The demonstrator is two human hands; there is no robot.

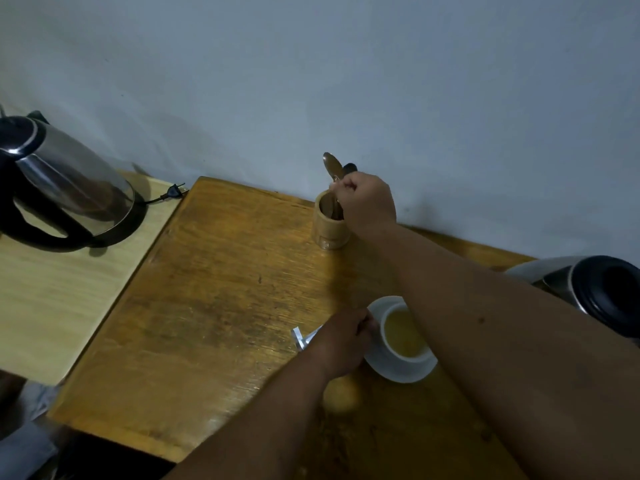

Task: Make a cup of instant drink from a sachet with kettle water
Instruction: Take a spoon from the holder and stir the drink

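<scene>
A white cup [403,336] filled with yellowish drink stands on a white saucer [401,372] on the wooden table [225,289]. My left hand [341,339] rests at the saucer's left rim, fingers curled at the cup's side. A torn silver sachet [303,339] lies just left of that hand. My right hand [367,202] reaches to the back of the table and grips a spoon [332,168] that stands in a wooden holder [329,225]. A steel kettle [59,181] sits on its black base at the far left.
The kettle stands on a lighter wooden side table [52,289], its unplugged cord and plug [173,192] lying by the table joint. A second steel vessel with a black rim [599,292] lies at the right edge. A grey wall runs behind.
</scene>
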